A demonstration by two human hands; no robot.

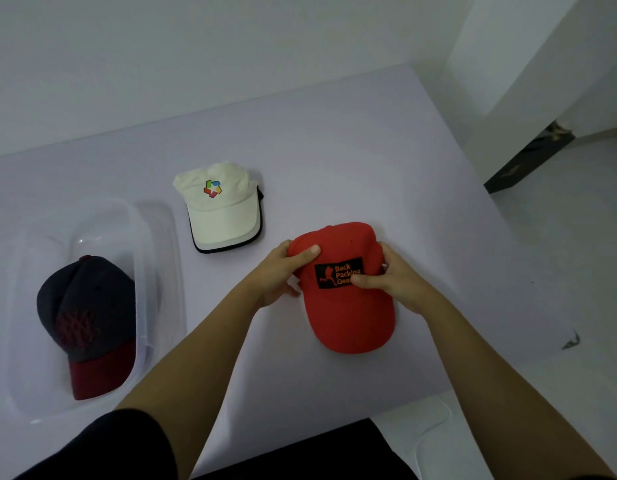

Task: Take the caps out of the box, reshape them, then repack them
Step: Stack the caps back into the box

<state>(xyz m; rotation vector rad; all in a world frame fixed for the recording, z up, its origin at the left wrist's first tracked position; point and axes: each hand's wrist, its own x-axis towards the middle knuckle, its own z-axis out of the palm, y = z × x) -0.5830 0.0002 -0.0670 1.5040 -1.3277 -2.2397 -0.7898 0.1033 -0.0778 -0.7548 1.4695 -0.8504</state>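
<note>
You can count three caps: one red cloth cap with a black patch (352, 317), one cream cloth cap with a bright badge (220, 216) and one dark blue cap with a dark red brim (89, 306). A black-edged brim (231, 247) peeks from under the cream one; you cannot tell if it is a fourth cap. There is one see-through plastic box (165, 237), one pale purple table (334, 150), and your two hands, left hand (279, 271) and right hand (397, 278)

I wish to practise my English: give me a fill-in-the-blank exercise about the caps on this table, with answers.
1. The left hand and the right hand grip a cap coloured ___.
2. The dark cap lies ___ the clear box.
3. The box holds exactly ___ cap.
Answers: red; inside; one.
</note>
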